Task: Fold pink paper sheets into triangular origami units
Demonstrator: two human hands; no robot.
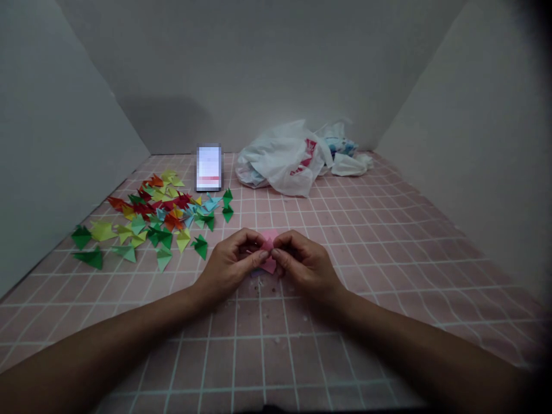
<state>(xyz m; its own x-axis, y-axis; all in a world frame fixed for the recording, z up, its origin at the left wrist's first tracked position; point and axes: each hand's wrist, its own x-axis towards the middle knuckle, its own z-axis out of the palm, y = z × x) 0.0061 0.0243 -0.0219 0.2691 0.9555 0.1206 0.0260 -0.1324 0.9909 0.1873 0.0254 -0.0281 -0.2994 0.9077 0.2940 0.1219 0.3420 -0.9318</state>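
Observation:
A small piece of pink folding paper (269, 263) is held between my two hands near the middle of the table. My left hand (241, 257) pinches its left side with thumb and forefinger. On the other side my right hand (304, 261) grips it the same way, the two thumb tips nearly touching. Fingers cover much of the paper, so its exact folds are hard to make out. Under it a sliver of bluish paper shows. To the left lies a spread of folded paper pieces (159, 236) in green, yellow, red, orange and light blue.
A pink cloth with a white grid (388, 241) covers the table. At the back stands a phone (209, 167) with a lit screen. White plastic bags (280, 155) lie right of it, one with red print. Pale walls enclose the back and both sides.

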